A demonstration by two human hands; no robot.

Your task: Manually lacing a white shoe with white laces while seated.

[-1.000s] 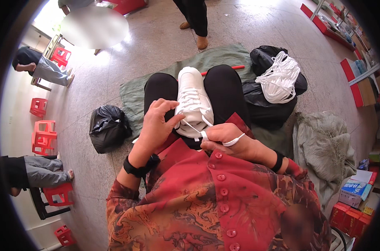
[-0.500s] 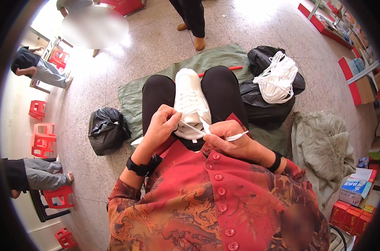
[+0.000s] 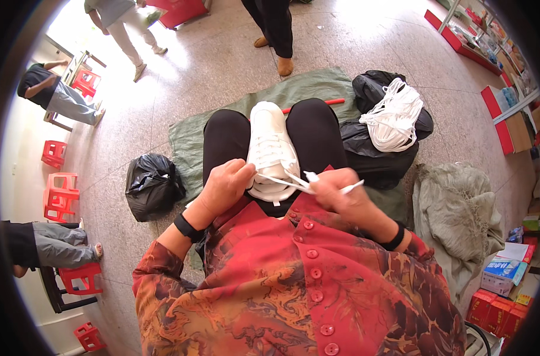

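A white sneaker (image 3: pixel 267 133) rests between my knees, toe pointing away from me, with lacing across its front. At the left of its ankle opening, my left hand (image 3: pixel 229 183) is closed, pinching a white shoelace (image 3: pixel 280 180). My right hand (image 3: pixel 336 193), to the right of the shoe, is closed on the lace too, and a free end sticks out past its fingers. The lace runs between both hands over the shoe's opening. Part of the right hand is slightly blurred.
A bundle of white laces (image 3: pixel 394 118) lies on black bags at the right. A tied black bag (image 3: pixel 153 187) stands left on the floor, beside a green sheet (image 3: pixel 192 139). A grey-green sack (image 3: pixel 457 222) and small boxes (image 3: pixel 501 273) are at the right. Other people stand or sit around.
My right hand has moved a little right, drawing the lace longer between my hands. My left hand has shifted slightly down and left. A person at the far left is seen more fully.
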